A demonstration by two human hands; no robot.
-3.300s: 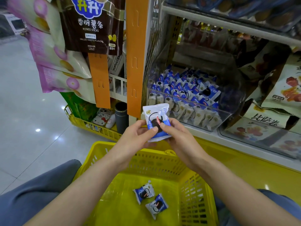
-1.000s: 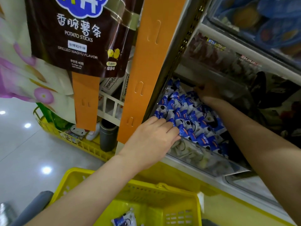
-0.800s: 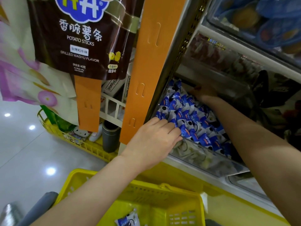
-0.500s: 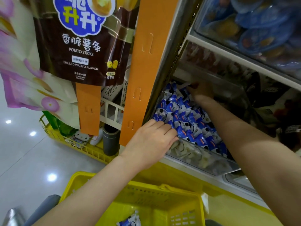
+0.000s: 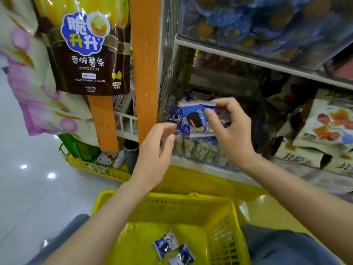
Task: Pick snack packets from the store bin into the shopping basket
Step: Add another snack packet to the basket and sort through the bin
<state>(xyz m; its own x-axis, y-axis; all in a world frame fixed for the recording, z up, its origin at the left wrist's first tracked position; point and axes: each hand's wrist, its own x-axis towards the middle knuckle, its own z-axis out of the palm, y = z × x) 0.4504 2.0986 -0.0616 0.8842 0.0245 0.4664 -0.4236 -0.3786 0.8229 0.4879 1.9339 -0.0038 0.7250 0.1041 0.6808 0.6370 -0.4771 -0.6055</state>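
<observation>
Just above the clear bin, a blue-and-white snack packet is pinched by the right hand, thumb in front. The left hand hovers just beside it with its fingers loose, holding nothing, a small gap from the packet. Below, two packets lie on the floor of the yellow basket. A brown bag of potato sticks hangs at the left.

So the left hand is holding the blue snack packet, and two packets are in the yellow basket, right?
Not quite. The right hand pinches the blue snack packet. The left hand is open beside it and holds nothing. The head view shows this. The yellow basket does hold two packets.
</observation>
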